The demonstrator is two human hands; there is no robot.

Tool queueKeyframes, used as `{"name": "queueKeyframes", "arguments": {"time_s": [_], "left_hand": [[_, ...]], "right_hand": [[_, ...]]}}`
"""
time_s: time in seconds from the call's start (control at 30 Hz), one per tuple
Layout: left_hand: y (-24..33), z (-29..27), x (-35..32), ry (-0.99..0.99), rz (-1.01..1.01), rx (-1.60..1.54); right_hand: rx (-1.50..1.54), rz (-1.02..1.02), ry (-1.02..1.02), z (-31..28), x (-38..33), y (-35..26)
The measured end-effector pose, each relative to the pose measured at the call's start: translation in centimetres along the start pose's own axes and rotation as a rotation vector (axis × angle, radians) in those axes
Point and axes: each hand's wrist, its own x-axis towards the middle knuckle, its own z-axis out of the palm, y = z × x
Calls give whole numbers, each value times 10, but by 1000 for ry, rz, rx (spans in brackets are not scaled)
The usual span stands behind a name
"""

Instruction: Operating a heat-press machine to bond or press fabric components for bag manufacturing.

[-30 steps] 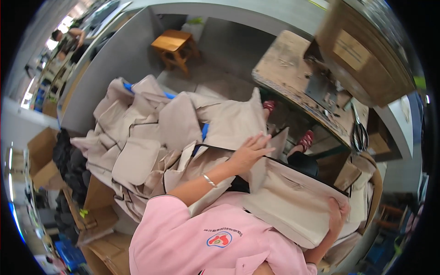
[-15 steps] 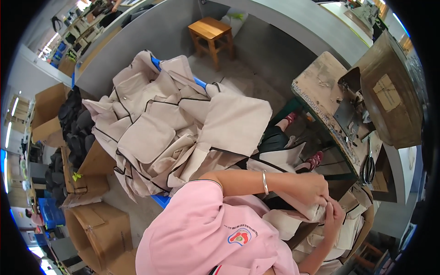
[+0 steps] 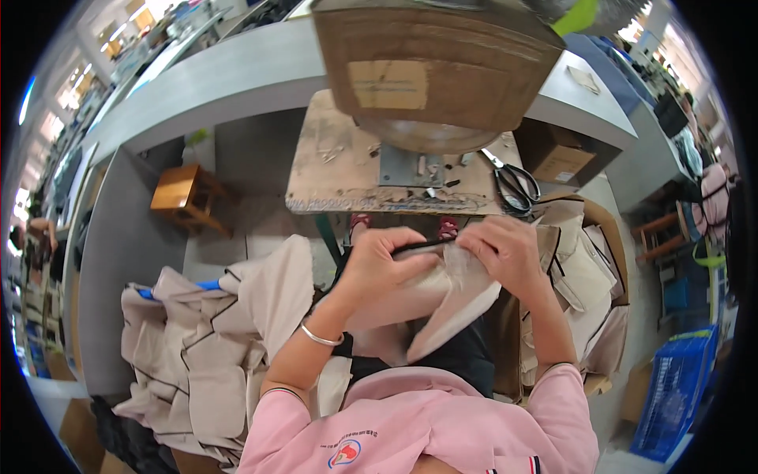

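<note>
In front of my lap, both hands hold a folded beige fabric piece with black trim along its top edge. My left hand pinches the trim between thumb and fingers. My right hand grips the other end of that edge, its fingers curled over the cloth. The lower part of the piece hangs loose above my dark trousers. To the left lies a large heap of similar beige fabric pieces with black trim. On the right, an open carton holds more beige pieces.
Ahead stands a worn worktable with a metal plate, scraps and black-handled scissors. A brown cardboard-covered bulk overhangs it. A wooden stool is at the far left, a blue crate at the right.
My view has swung right, from the heap toward the worktable. Both hands, earlier close together by the carton, are now farther apart in front of me, with the fabric piece between them.
</note>
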Motion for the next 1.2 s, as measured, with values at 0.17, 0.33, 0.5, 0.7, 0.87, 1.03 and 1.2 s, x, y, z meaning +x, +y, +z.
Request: {"name": "queueKeyframes", "arguments": {"time_s": [0.17, 0.33, 0.5, 0.7, 0.87, 1.03, 1.2], "left_hand": [[29, -24, 56, -32, 43, 105], [17, -43, 103, -101, -5, 289], [-7, -52, 121, -116, -124, -112], [-14, -62, 127, -43, -235, -324], [-14, -64, 130, -14, -232, -356], [-13, -64, 130, 6, -170, -380], [-12, -63, 130, 25, -148, -385]], "right_hand": [[-3, 41, 56, -5, 36, 29], [72, 90, 2, 22, 56, 72], [159, 123, -47, 46, 62, 97], [320, 294, -124, 54, 72, 101], [357, 276, -41, 54, 76, 97], [351, 184, 16, 54, 78, 97], [413, 254, 38, 57, 77, 99]]}}
